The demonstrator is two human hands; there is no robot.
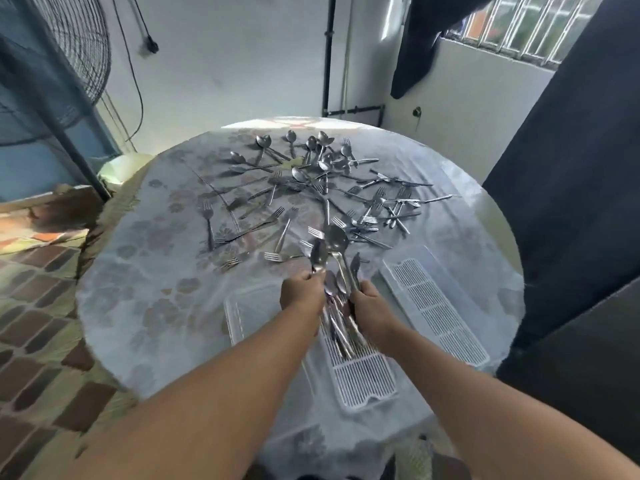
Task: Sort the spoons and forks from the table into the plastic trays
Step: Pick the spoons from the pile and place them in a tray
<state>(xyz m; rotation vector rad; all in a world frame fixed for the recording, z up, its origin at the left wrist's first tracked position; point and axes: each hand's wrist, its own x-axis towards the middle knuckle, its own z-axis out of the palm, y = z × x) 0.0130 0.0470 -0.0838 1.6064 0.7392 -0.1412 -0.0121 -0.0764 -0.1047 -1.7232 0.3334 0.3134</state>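
Observation:
Many steel spoons and forks (311, 188) lie scattered over the far half of the round table (145, 306). Two clear plastic trays with white slotted inserts sit near me: the near tray (363, 379) holds several spoons, and the right tray (440, 313) has nothing in it. My left hand (303, 292) grips a spoon (318, 254) by its handle above the near tray's far end. My right hand (372, 306) is closed on the handles of a few spoons (337, 239), their bowls pointing away from me.
The table wears a floral cloth under clear plastic. A standing fan (69, 46) is at the far left, a dark curtain (571, 168) hangs at the right, and tiled floor (38, 358) lies to the left.

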